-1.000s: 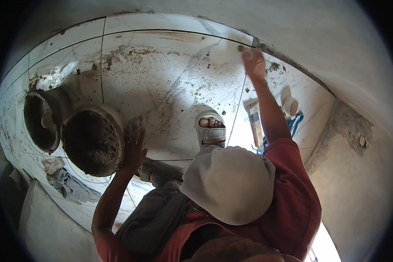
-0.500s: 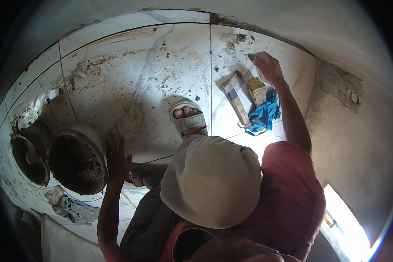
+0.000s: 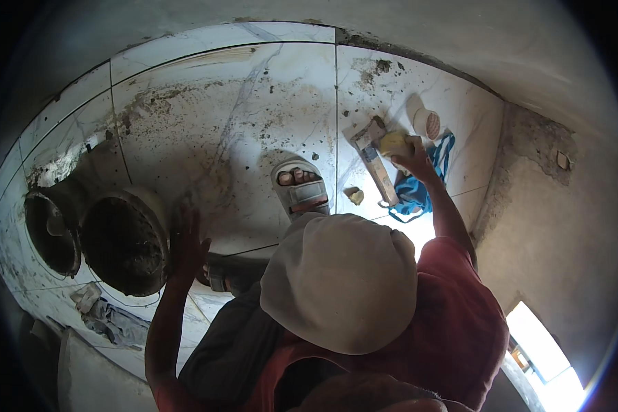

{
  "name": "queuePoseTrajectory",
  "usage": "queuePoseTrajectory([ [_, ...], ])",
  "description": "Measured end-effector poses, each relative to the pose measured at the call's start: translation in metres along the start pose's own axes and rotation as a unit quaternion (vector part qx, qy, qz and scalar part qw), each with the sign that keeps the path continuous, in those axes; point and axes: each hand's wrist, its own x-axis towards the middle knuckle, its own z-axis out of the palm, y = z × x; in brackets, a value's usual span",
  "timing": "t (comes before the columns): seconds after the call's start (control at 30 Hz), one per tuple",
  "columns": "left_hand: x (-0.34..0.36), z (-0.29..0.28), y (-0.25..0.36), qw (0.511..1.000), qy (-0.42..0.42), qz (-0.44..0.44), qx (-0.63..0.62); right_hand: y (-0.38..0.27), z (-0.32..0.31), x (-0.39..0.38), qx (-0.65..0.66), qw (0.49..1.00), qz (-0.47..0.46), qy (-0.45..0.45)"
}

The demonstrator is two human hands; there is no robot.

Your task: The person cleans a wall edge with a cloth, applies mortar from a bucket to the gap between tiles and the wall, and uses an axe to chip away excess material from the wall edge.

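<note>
My right hand is closed around one side of a yellow sponge-like lump; its exact kind is unclear. Right under it lies a crumpled blue cloth bag with straps. A long, narrow wooden-looking tool, smeared with mortar, rests to the left of the lump. Just beyond the hand is a short white cylinder with a patterned end. A small yellowish piece lies on the tile. My left hand has its fingers stretched out beside a mortar-crusted bucket, holding nothing visible.
A second dirty bucket stands at the far left, with a grey rag nearer me. Dirt and crumbs spot the marbled floor tiles. Plaster walls close in at the right and far side. My sandalled foot is in the middle.
My right hand has come nearer and onto the yellow lump. The white cylinder and small yellow piece now show on the tile. A blue strap has shifted up and right. My left hand stays by the bucket.
</note>
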Motion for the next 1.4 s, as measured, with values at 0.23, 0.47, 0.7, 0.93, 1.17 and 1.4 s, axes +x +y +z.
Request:
queuePoseTrajectory([
  [0.23, -0.001, 0.003, -0.001, 1.0, 0.007, -0.008, 0.023, -0.096, 0.0, 0.043, -0.035, 0.989, -0.11, 0.095],
  [0.47, -0.001, 0.001, 0.003, 1.0, 0.014, -0.01, 0.025, -0.184, 0.02, 0.127, -0.256, 0.922, -0.209, 0.2],
  [0.7, -0.002, 0.0, 0.002, 1.0, 0.015, -0.008, -0.015, -0.189, 0.06, 0.135, -0.278, 0.909, -0.281, 0.135],
  [0.93, -0.005, -0.004, 0.005, 1.0, 0.003, -0.007, -0.007, -0.176, 0.043, 0.168, -0.159, 0.938, -0.302, 0.054],
  [1.17, 0.0, -0.003, 0.005, 1.0, -0.005, -0.009, 0.001, -0.197, 0.012, 0.139, -0.338, 0.92, -0.197, -0.016],
  [1.4, 0.006, -0.003, 0.003, 1.0, 0.019, -0.003, 0.017, -0.209, 0.056, 0.165, -0.293, 0.949, -0.086, -0.072],
])
